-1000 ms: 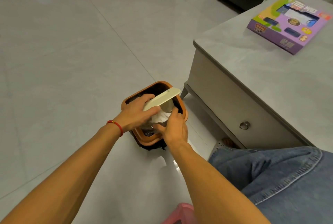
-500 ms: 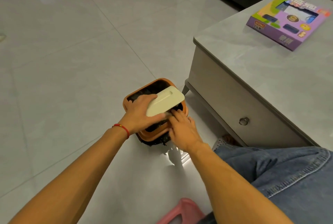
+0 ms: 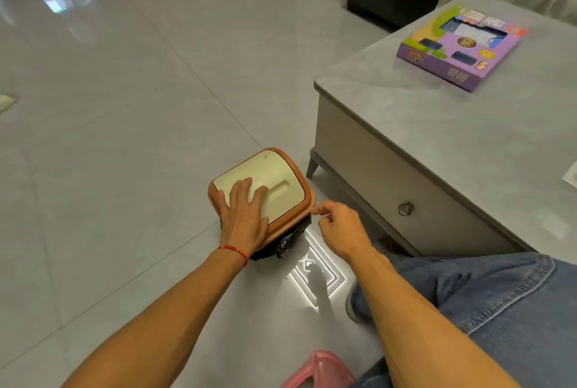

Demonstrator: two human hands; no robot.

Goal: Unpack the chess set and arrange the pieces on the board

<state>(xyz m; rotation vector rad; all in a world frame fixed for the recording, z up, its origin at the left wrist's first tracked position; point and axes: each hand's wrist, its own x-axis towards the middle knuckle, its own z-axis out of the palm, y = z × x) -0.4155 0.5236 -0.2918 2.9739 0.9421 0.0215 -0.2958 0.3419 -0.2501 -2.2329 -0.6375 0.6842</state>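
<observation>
The left hand point(image 3: 242, 219) lies flat on the cream lid point(image 3: 265, 189) of the orange-rimmed waste bin point(image 3: 304, 190) on the floor, fingers straight and spread, pressing on the lid's near-left part. The lid sits level within the rim, and a black bin liner point(image 3: 288, 239) pokes out beneath the near edge. The right hand point(image 3: 340, 228) hovers just right of the bin, fingers loosely curled, holding nothing, fingertips close to the rim's corner. Up on the grey table point(image 3: 437, 144) to the right, well apart from both hands, the purple chess set box point(image 3: 459, 47) lies flat near the far edge. A red string bracelet point(image 3: 235, 250) circles the left wrist.
</observation>
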